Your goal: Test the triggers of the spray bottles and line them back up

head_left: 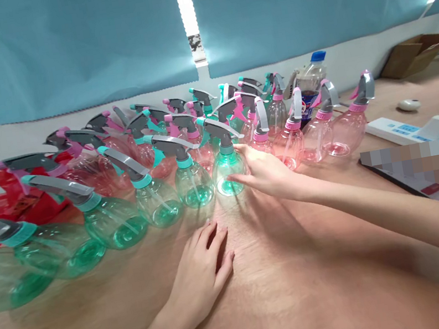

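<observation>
Several small spray bottles stand in rows on a wooden table (290,287). The front row is green with teal collars and grey triggers, the rows behind are pink. My right hand (260,171) reaches forward with its fingers stretched against the side of one green spray bottle (226,169) at the right end of the front row, touching it without wrapping round it. My left hand (203,265) lies flat on the tabletop, fingers together and extended, just in front of the green row and holding nothing.
A red plastic bag (15,201) lies at the left behind the bottles. A water bottle with a blue cap (311,84) stands behind the pink ones. At the right are a white power strip (397,130), a dark flat board (420,184) and a cardboard box (415,53). Blue curtains hang behind.
</observation>
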`<state>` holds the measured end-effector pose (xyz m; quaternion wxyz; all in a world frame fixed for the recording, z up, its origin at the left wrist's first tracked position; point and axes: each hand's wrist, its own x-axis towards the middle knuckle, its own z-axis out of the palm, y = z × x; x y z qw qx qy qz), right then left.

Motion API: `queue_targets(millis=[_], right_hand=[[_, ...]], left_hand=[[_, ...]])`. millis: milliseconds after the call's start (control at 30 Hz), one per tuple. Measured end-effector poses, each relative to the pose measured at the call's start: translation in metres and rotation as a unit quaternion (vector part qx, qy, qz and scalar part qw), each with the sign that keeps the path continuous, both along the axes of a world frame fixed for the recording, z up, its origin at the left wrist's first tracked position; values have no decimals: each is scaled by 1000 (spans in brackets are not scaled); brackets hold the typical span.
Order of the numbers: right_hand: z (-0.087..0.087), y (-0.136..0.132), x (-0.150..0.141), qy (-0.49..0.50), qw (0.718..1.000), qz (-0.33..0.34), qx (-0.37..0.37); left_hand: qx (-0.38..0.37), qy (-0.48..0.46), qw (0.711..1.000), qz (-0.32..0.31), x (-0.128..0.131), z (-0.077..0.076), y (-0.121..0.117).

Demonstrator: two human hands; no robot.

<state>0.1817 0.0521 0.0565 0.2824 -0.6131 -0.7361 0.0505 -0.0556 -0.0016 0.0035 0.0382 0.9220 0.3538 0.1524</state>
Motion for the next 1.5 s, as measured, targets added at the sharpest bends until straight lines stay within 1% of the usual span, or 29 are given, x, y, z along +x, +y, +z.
queue_targets(millis=[67, 167, 200, 267, 333, 400, 467, 600, 633, 700, 800, 900, 967, 1033, 1200, 1333, 1400, 1500], right_hand=[[2, -13, 8, 20, 1000, 18, 8], [4, -33, 29, 58, 997, 48, 21], [4, -38, 38, 72, 996, 36, 33], [4, -44, 56, 102, 993, -10, 58], [2, -42, 71, 115, 988, -61, 82], [1, -35, 79, 103, 986, -89, 93], [0, -25, 79, 98, 988, -95, 75], [2, -5, 68, 106, 990, -92, 10], [2, 0, 66, 110, 991, -82, -3], [0, 7, 62, 113, 989, -92, -20], [-7, 14, 63, 84, 992, -96, -9], [-14, 15, 66, 69, 994, -88, 1], [-15, 14, 67, 63, 994, -88, 3], [-14, 11, 67, 59, 994, -92, 3], [-8, -6, 66, 48, 994, -99, -7], [-7, -33, 75, 35, 996, -85, -8], [-5, -50, 83, 31, 999, -40, -11], [3, -76, 98, 63, 994, 62, -59]], left_hand=[[-1, -1, 1000, 1, -1, 0, 0], [-6, -2, 1000, 2, -2, 1, 0], [-8, -3, 1000, 3, -2, 1, 0], [-10, -6, 1000, 4, -1, 1, 1], [-11, -9, 1000, 2, 3, 1, 2], [-13, -15, 1000, -5, 10, 0, 4], [-17, -21, 1000, -16, 19, -1, 6], [-29, -19, 998, -43, 43, 0, 10], [-33, -19, 998, -49, 49, 0, 10], [-40, -24, 997, -58, 58, 0, 12], [-50, -38, 996, -70, 65, 0, 14], [-64, -53, 994, -73, 66, 1, 15], [-79, -72, 992, -62, 66, 2, 17], [-98, -99, 990, -38, 67, 4, 17], [-150, -172, 974, 13, 76, 6, 14], [-187, -226, 956, 27, 88, -2, 11], [-199, -248, 948, 20, 98, -6, 10], [-218, -282, 934, -17, 116, -9, 8]])
